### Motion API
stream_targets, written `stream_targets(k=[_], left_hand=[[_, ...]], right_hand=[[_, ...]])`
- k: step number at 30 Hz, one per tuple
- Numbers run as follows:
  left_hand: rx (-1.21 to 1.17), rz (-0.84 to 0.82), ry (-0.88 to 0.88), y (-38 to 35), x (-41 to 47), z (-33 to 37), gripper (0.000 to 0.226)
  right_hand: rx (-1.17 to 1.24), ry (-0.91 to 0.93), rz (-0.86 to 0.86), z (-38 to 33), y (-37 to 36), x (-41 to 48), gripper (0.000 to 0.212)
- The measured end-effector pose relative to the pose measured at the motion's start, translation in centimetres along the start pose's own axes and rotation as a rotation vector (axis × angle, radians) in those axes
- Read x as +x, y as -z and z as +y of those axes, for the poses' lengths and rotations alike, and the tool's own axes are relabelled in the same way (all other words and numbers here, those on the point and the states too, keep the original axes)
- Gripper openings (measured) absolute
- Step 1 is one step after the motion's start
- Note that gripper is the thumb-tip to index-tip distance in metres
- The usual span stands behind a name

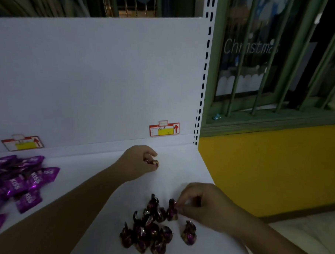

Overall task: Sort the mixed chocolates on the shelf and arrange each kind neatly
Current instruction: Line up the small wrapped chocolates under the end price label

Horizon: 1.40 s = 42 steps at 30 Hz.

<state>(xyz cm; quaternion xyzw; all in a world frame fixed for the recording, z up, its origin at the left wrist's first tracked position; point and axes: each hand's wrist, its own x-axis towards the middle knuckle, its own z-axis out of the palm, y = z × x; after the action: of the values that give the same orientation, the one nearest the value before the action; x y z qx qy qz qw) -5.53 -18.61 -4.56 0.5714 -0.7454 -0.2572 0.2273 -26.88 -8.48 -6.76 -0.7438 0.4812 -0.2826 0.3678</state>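
Observation:
On the white shelf [107,162] a cluster of several dark, twist-wrapped chocolates [148,231] lies near the front right. My right hand [203,205] pinches the top of one wrapped chocolate [172,210] at the cluster's right edge. My left hand [140,163] is farther back on the shelf, its fingers curled round a small wrapped chocolate [154,162]. A pile of purple "KISS" packets [20,183] lies at the left of the shelf.
The shelf's white back panel carries two red and yellow price tags [164,129] [22,143]. A perforated upright [203,74] marks the shelf's right end. Beyond it are a yellow wall [266,169] and a green barred window [280,64].

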Motion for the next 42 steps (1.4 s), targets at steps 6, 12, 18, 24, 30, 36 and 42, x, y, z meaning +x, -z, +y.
stream_targets(k=[6, 12, 18, 24, 30, 36, 42], left_hand=[[0.111, 0.175, -0.019, -0.2, 2.3, -1.2, 0.015], [0.053, 0.242, -0.050, -1.6, 2.9, -2.1, 0.040], [-0.172, 0.373, 0.010, -1.9, 3.0, -2.9, 0.041], [-0.057, 0.396, 0.150, -1.8, 3.0, -2.7, 0.018], [0.130, 0.370, 0.139, -1.3, 3.4, -2.4, 0.019], [0.166, 0.363, 0.126, -1.5, 4.0, -2.9, 0.027], [0.148, 0.391, 0.126, -1.7, 4.1, -3.3, 0.023]], right_hand=[[0.061, -0.025, -0.187, -0.5, 1.6, 0.7, 0.037], [-0.085, 0.039, -0.228, -1.6, 1.5, 1.8, 0.027], [-0.217, -0.081, 0.000, -0.2, 1.6, 4.4, 0.007], [-0.303, -0.231, 0.172, 0.7, 1.4, 12.0, 0.009], [-0.304, -0.223, 0.201, 0.5, -0.5, 16.3, 0.017], [-0.279, -0.221, 0.346, 1.9, -1.3, 16.4, 0.009], [-0.290, -0.224, 0.397, 2.5, -1.4, 16.7, 0.008]])
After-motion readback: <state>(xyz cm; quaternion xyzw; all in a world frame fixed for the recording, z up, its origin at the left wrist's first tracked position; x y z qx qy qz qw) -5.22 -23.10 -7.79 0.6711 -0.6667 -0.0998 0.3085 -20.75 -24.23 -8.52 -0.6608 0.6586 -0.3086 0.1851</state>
